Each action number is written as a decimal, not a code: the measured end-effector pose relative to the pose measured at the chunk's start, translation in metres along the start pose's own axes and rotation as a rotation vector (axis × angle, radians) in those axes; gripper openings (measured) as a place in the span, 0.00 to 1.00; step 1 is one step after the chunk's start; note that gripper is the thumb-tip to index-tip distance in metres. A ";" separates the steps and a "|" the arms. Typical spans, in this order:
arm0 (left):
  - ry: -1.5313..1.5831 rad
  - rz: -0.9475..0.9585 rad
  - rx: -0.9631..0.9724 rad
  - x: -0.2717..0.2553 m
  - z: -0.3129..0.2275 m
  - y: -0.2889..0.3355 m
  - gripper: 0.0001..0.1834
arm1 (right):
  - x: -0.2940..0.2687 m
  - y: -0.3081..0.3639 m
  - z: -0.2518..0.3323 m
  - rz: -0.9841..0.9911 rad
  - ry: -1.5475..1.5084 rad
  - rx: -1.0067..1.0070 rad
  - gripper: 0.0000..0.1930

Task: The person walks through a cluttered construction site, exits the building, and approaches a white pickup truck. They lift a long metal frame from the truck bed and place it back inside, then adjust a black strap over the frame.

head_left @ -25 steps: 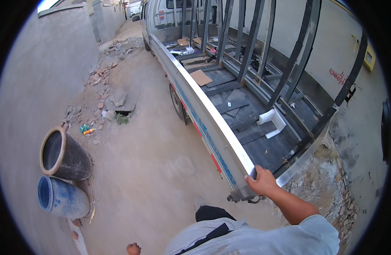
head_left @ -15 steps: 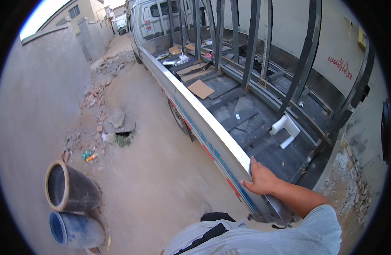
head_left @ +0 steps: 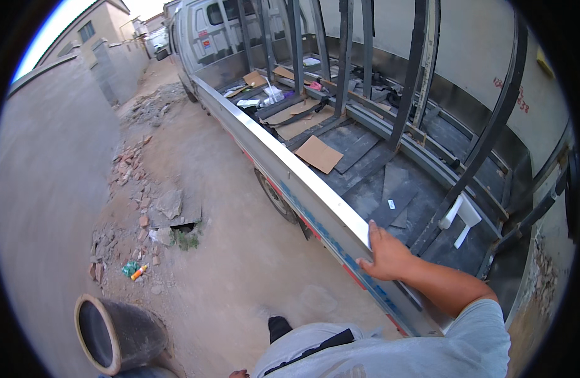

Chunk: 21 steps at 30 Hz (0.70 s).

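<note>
Your right hand [head_left: 388,255] lay on the silver rim [head_left: 315,188] along the side of the truck [head_left: 302,205]. The rim was right under your fingers, and it ran on past them toward the truck's front. Your thumb stuck out to the left, over the outer side, and your first finger pointed ahead, so those two were spread apart. Your other fingers were mostly hidden, so I could not tell if they squeezed the rim. Only a bit of your left hand [head_left: 239,373] showed, low down and apart from the rim; I could not tell how its fingers were. Ahead of your right fingers, flat brown cardboard [head_left: 319,155] lay in the truck bed [head_left: 365,165]. A bent white piece [head_left: 471,215] lay to their right.
</note>
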<state>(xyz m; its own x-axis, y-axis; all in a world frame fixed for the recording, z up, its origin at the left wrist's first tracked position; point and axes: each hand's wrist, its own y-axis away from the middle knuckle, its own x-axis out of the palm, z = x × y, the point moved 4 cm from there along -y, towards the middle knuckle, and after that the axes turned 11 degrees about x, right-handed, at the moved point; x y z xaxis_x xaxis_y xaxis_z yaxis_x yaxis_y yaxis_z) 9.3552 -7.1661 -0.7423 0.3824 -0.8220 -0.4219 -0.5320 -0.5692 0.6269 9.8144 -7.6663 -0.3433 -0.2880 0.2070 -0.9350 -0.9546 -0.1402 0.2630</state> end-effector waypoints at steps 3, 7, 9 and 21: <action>-0.107 0.118 0.035 -0.022 -0.041 -0.089 0.11 | -0.005 -0.025 0.032 -0.057 -0.008 0.079 0.54; -0.261 0.282 0.094 -0.065 -0.119 -0.218 0.10 | -0.008 -0.046 0.067 -0.151 -0.026 0.312 0.47; -0.264 0.308 0.101 -0.089 -0.165 -0.287 0.09 | -0.008 -0.051 0.078 -0.166 -0.072 0.455 0.41; 0.010 0.234 0.381 -0.071 -0.450 -0.552 0.09 | -0.017 -0.195 0.149 -0.167 -0.013 0.392 0.37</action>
<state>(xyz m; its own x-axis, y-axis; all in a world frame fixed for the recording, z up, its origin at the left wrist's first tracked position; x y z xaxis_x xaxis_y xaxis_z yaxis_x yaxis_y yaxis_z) 9.9613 -6.7872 -0.7639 0.2246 -0.9304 -0.2897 -0.8449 -0.3340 0.4179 9.9940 -7.4982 -0.3431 -0.1251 0.2083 -0.9700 -0.9443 0.2749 0.1809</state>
